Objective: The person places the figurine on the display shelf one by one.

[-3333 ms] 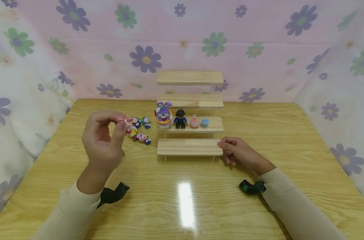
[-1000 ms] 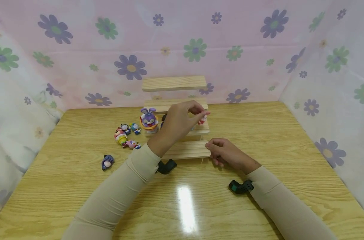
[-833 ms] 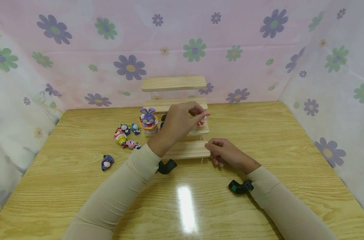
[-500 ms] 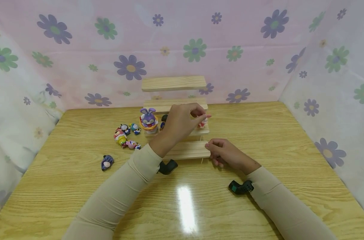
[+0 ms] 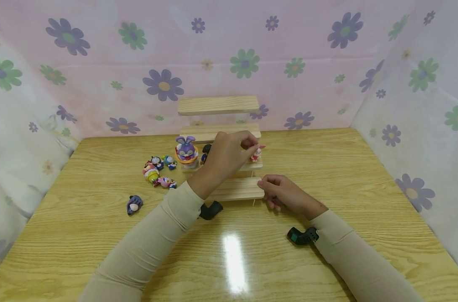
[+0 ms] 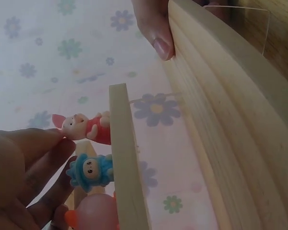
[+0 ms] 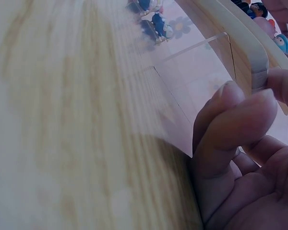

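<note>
My left hand [image 5: 230,153] pinches a small pink piglet figurine [image 6: 89,127] by one ear. The figurine, in red, stands on the right end of the second-lowest shelf board [image 6: 127,163]. Beside it in the left wrist view are a blue-hatted figurine [image 6: 92,171] and a round pink figurine [image 6: 97,211]. My right hand [image 5: 285,193] grips the right end of the lowest shelf board [image 5: 236,189], thumb on top. A purple rabbit figurine [image 5: 186,152] stands at the left end of the same board as the piglet. A dark-haired figurine [image 5: 205,154] is partly hidden behind my left hand.
The tiered shelf's top board [image 5: 218,105] and the board below it [image 5: 199,133] rise behind. Left of the shelf lie several figurines, among them one in yellow [image 5: 151,174] and a pink one [image 5: 166,182]. A grey-purple figurine [image 5: 134,204] lies nearer on the wooden table [image 5: 74,235].
My left hand has carried the piglet figurine from the left side to the right end of the second-lowest board and lowered it slightly. The right hand keeps its grip; the head view has shifted.
</note>
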Motion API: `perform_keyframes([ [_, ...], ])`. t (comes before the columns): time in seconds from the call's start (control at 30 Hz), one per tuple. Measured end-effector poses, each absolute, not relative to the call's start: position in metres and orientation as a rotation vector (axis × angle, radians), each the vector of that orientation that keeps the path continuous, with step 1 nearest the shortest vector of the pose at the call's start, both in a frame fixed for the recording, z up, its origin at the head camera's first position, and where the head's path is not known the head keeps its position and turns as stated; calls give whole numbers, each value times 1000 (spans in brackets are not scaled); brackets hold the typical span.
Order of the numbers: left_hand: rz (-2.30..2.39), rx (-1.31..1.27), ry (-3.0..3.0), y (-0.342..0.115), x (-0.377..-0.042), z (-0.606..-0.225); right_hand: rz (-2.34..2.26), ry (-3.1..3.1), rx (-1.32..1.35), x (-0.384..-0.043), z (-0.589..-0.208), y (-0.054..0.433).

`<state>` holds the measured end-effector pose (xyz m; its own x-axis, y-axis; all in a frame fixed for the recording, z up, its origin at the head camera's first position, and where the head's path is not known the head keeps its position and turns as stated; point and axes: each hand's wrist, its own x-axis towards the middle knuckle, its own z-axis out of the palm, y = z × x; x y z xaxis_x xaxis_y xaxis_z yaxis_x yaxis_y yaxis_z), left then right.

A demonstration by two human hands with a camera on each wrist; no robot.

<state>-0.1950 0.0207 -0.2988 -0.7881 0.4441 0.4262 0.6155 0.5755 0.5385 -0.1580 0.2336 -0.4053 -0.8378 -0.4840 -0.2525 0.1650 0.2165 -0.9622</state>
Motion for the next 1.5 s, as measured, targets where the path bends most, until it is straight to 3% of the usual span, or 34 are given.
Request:
perform_keyframes([
  [0.93, -684, -909, -2569, 15, -185, -290, -1649, 2003, -303, -158, -407, 233],
  [1.5, -875, -1197, -1913, -36, -127, -282, -1624, 2029, -297, -159, -408, 234],
])
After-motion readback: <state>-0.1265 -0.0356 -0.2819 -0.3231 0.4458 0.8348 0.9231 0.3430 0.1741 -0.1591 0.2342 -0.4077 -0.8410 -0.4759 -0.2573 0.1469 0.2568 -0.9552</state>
